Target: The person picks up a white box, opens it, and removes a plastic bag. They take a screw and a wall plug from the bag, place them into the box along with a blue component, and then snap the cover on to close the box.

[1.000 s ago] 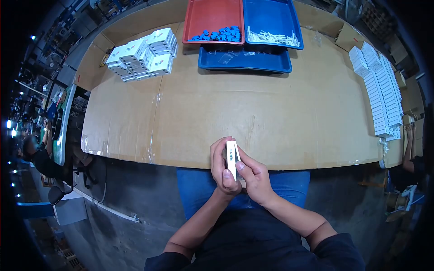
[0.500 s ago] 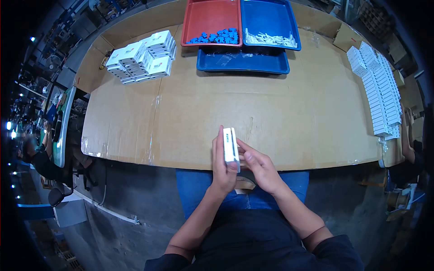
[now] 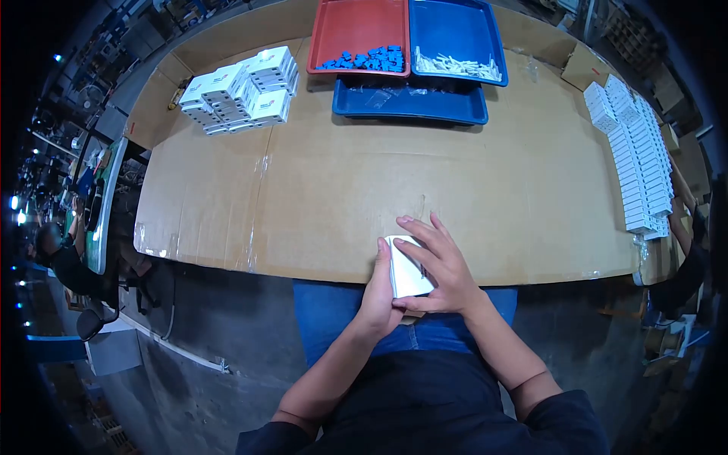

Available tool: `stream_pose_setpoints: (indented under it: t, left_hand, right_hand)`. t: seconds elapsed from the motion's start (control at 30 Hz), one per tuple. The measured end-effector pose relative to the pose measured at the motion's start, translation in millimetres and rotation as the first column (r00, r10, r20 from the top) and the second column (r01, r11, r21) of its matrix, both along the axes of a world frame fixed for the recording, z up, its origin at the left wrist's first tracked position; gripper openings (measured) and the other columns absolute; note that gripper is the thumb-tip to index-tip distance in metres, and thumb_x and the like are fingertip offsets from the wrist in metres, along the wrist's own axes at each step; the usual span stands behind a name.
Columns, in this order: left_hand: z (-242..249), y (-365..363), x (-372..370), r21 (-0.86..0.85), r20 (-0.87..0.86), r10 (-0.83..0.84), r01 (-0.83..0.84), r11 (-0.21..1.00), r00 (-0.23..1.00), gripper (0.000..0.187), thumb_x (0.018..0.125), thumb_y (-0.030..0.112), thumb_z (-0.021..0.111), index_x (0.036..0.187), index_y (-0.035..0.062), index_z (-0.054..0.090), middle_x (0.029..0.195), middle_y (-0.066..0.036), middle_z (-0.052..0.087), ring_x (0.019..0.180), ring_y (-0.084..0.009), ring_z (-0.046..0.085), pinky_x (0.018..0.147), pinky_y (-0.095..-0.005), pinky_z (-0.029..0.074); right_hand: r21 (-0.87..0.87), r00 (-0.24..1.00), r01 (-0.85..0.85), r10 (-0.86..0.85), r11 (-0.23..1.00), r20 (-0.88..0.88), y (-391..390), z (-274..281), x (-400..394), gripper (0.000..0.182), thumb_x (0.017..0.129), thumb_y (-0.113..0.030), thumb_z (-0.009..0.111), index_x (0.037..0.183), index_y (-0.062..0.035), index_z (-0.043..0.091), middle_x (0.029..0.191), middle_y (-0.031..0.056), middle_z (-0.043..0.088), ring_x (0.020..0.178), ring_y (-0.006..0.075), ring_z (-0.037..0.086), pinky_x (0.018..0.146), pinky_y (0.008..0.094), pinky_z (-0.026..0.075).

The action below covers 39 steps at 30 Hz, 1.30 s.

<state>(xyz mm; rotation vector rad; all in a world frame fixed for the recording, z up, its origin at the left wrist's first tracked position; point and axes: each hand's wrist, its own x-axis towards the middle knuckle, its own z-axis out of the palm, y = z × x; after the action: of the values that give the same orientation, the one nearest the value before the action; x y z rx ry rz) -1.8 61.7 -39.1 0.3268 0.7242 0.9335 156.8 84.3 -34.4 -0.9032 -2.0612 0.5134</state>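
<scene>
Between my two hands, just above the near edge of the cardboard-covered table, is a white box (image 3: pixel 408 271) with a broad face turned up. My left hand (image 3: pixel 378 294) grips its left side, with the thumb along the edge. Across its right side lies my right hand (image 3: pixel 447 271), its thumb at the lower edge and its fingers spread over the top and beyond. Part of the box is hidden under the right fingers, with some dark print showing beside them.
Stacked white boxes (image 3: pixel 235 91) stand at the back left, and long rows of white pieces (image 3: pixel 637 159) at the right. A red tray (image 3: pixel 360 30) holds blue parts, a blue tray (image 3: pixel 455 34) white parts. Below them sits another blue tray (image 3: pixel 409 110). People are at both sides.
The white box has turned from its narrow side to a broad face. My right hand has moved from beside it onto it, and my left hand has shifted slightly.
</scene>
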Motion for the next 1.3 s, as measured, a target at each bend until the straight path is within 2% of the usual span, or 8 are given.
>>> stream_pose_setpoints:
  t: [0.23,0.67,0.73,0.83,0.9,0.97,1.1,1.3]
  left_hand:
    - [17,-3,3,0.014,-0.016,0.019,-0.019,1.0,1.0,0.071,0.109,0.064,0.024,0.146,0.0067,0.045,0.133,-0.014,0.061,0.12,-0.0233,0.065,0.1,-0.0369,0.055]
    - [16,-11,0,0.012,-0.066,-0.071,0.072,0.997,0.995,0.078,0.107,0.068,0.024,0.152,0.0069,0.038,0.139,-0.014,0.057,0.127,-0.0237,0.06,0.104,-0.0376,0.051]
    - [7,-11,4,0.016,-0.076,-0.098,0.099,0.995,0.992,0.083,0.106,0.069,0.024,0.159,0.0055,0.03,0.147,-0.016,0.052,0.135,-0.0262,0.055,0.111,-0.0387,0.047]
    - [-12,-12,11,0.658,-0.396,0.182,0.14,0.74,0.9,0.093,0.108,0.062,0.035,0.165,0.0064,-0.012,0.166,-0.024,0.022,0.152,-0.0338,0.03,0.125,-0.0421,0.025]
    - [-7,-13,14,0.647,-0.475,0.195,0.191,0.738,0.858,0.09,0.109,0.053,0.043,0.166,0.0066,-0.01,0.164,-0.024,0.025,0.151,-0.0335,0.032,0.124,-0.0415,0.027]
    - [-11,-11,13,0.57,-0.501,0.157,0.188,0.8,0.851,0.081,0.11,0.026,0.052,0.167,0.0068,-0.002,0.16,-0.021,0.033,0.146,-0.0296,0.039,0.121,-0.0389,0.031]
    - [-15,-7,7,0.512,-0.415,0.253,-0.005,0.859,0.874,0.065,0.114,0.029,0.042,0.166,0.0054,0.014,0.15,-0.015,0.046,0.137,-0.0221,0.047,0.115,-0.0357,0.039]
    - [-8,-14,5,0.346,-0.436,0.228,-0.071,0.935,0.871,0.059,0.114,0.045,0.032,0.154,0.0023,0.038,0.13,-0.012,0.06,0.116,-0.0177,0.059,0.101,-0.032,0.048]
  right_hand:
    - [0.075,0.994,-0.009,0.017,0.997,-0.105,-3,-2,-4,0.083,0.071,-0.05,0.088,0.133,0.0006,0.065,0.141,0.0218,0.062,0.131,0.039,0.061,0.108,0.0545,0.047]
    - [0.138,0.986,0.006,0.018,0.99,-0.167,-14,-15,-5,0.086,0.076,-0.056,0.084,0.131,0.0059,0.065,0.138,0.0268,0.062,0.128,0.0418,0.063,0.106,0.051,0.049]
    - [-0.112,0.902,0.077,-0.117,0.991,-0.416,-21,-22,-12,0.088,0.084,-0.061,0.077,0.138,0.0072,0.06,0.14,0.0268,0.06,0.129,0.0401,0.061,0.108,0.0466,0.048]
    - [-0.48,0.724,-0.024,-0.316,0.877,-0.613,-28,-17,-17,0.073,0.105,-0.053,0.055,0.146,0.0067,0.053,0.15,0.0227,0.054,0.139,0.0309,0.052,0.115,0.04,0.041]
    - [-0.585,0.644,-0.139,-0.376,0.799,-0.666,-28,-12,-17,0.068,0.108,-0.049,0.051,0.147,0.0066,0.052,0.153,0.0219,0.051,0.141,0.0293,0.049,0.117,0.0394,0.038]
    - [-0.589,0.73,-0.104,-0.34,0.802,-0.593,-28,-3,-16,0.059,0.112,-0.039,0.046,0.148,0.0065,0.05,0.156,0.0216,0.047,0.146,0.0294,0.044,0.121,0.0389,0.034]
    - [-0.536,0.825,-0.108,-0.225,0.838,-0.518,-33,-12,-15,0.052,0.105,-0.017,0.056,0.152,0.0046,0.047,0.16,0.0231,0.042,0.15,0.0337,0.039,0.123,0.0402,0.031]
    - [-0.315,0.968,-0.023,-0.058,0.949,-0.244,-41,-2,-7,0.062,0.092,-0.009,0.067,0.15,0.0036,0.049,0.158,0.0278,0.043,0.146,0.0402,0.046,0.118,0.043,0.039]
